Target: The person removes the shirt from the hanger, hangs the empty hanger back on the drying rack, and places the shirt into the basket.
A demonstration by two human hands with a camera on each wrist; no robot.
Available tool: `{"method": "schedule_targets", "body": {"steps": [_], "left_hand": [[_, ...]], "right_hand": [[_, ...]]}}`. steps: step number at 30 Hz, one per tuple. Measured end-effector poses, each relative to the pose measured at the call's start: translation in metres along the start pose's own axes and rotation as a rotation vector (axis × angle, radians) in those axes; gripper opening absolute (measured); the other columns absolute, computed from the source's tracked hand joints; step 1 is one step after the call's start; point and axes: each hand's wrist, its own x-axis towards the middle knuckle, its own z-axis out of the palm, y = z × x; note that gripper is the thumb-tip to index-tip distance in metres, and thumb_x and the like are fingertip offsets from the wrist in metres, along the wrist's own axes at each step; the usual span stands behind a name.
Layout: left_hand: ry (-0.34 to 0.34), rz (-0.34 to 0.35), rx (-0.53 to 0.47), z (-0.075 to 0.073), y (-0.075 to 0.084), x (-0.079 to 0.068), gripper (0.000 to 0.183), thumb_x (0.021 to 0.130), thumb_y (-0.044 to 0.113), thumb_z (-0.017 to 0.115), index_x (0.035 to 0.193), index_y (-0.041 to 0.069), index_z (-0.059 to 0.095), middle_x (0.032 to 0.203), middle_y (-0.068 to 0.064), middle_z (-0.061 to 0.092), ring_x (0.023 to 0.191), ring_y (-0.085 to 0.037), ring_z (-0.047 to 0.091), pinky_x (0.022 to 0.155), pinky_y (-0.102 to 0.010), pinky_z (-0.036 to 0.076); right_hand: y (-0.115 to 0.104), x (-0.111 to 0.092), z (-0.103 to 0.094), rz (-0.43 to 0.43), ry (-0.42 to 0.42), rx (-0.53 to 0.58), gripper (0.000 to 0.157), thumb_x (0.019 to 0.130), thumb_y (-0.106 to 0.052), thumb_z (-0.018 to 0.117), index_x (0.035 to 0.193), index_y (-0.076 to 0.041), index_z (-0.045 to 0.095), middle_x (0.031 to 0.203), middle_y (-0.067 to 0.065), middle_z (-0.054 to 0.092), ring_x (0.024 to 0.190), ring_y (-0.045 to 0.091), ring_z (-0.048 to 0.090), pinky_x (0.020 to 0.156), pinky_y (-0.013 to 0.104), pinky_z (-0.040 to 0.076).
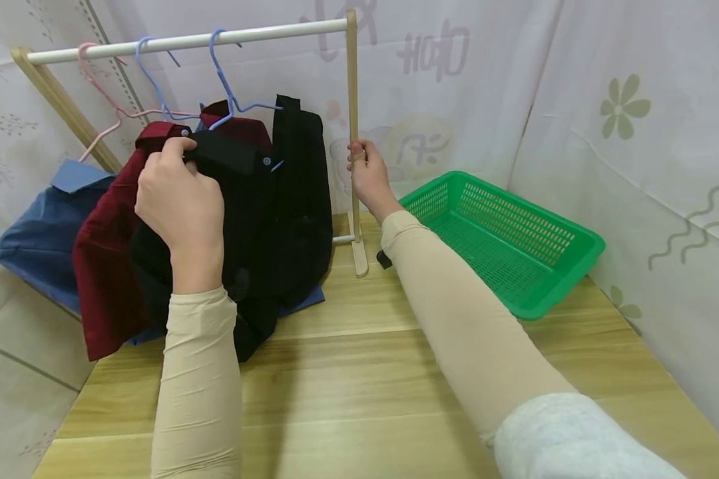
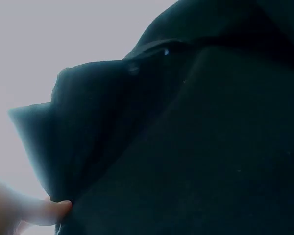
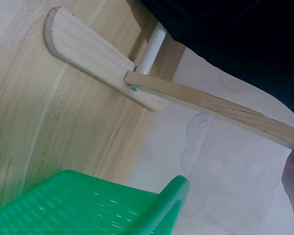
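Hanging lengthwise down the left half of the head view: black garment, its waistband running from the left hand rightward, toward the wooden post; left hand, nearer of the two, thumb and fingers pinching the waistband's left end, the garment's bulk lying below and right of that grip; right hand, upper centre of frame, fingers wrapped about the post, right of the garment and apart from it; blue hanger, just above the waistband, hooked over the white rail, upper left; green basket, right of frame, well apart from the left hand.
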Motion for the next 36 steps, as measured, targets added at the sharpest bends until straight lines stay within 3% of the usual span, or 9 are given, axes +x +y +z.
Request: {"method": "schedule_targets", "body": {"steps": [11,19,28,30,33,36], "left_hand": [[0.051,-0.003,-0.03,-0.011,0.002,0.011,0.038,0.108,0.017,0.049,0.134,0.023,0.075,0.128,-0.011,0.076,0.119,-0.037,0.068,0.1,-0.056,0.054],[0.106,0.008,-0.017,-0.027,0.008,0.014,0.038,0.107,0.017,0.049,0.132,0.026,0.075,0.126,-0.009,0.077,0.119,-0.034,0.068,0.096,-0.051,0.055],[0.252,0.11,-0.032,-0.053,0.005,0.011,0.033,0.107,0.021,0.051,0.126,0.021,0.078,0.12,-0.01,0.079,0.114,-0.036,0.068,0.092,-0.049,0.054],[0.278,0.119,-0.035,-0.059,0.003,0.008,0.032,0.107,0.022,0.052,0.125,0.02,0.079,0.121,-0.007,0.08,0.117,-0.034,0.068,0.096,-0.05,0.054],[0.325,0.146,-0.034,-0.068,-0.001,0.004,0.031,0.105,0.021,0.053,0.122,0.019,0.08,0.121,-0.006,0.08,0.118,-0.033,0.069,0.1,-0.049,0.053],[0.383,0.188,-0.052,-0.075,-0.007,0.001,0.031,0.103,0.018,0.055,0.118,0.017,0.081,0.119,-0.006,0.081,0.118,-0.032,0.07,0.103,-0.047,0.052]], "right_hand": [[0.001,-0.002,0.0,0.029,-0.019,-0.011,0.054,0.112,-0.048,0.032,0.141,-0.008,0.054,0.12,0.007,0.056,0.113,0.022,0.06,0.09,0.032,0.049],[-0.001,-0.001,-0.003,0.02,-0.013,-0.021,0.054,0.112,-0.048,0.033,0.141,-0.007,0.053,0.119,0.007,0.056,0.112,0.022,0.061,0.091,0.033,0.05],[0.003,0.005,-0.008,0.025,-0.038,-0.015,0.054,0.113,-0.047,0.034,0.142,-0.007,0.054,0.127,0.013,0.059,0.119,0.029,0.064,0.102,0.039,0.053],[0.006,0.006,-0.01,0.03,-0.051,-0.023,0.054,0.113,-0.047,0.034,0.143,-0.006,0.054,0.129,0.016,0.06,0.121,0.03,0.066,0.105,0.041,0.053],[0.007,0.008,-0.013,0.02,-0.079,-0.08,0.056,0.113,-0.047,0.034,0.145,-0.005,0.054,0.133,0.019,0.062,0.123,0.032,0.067,0.108,0.042,0.054],[0.001,0.01,-0.023,0.013,-0.125,-0.22,0.056,0.114,-0.047,0.032,0.151,-0.008,0.051,0.141,0.019,0.063,0.13,0.032,0.064,0.111,0.044,0.052]]}}
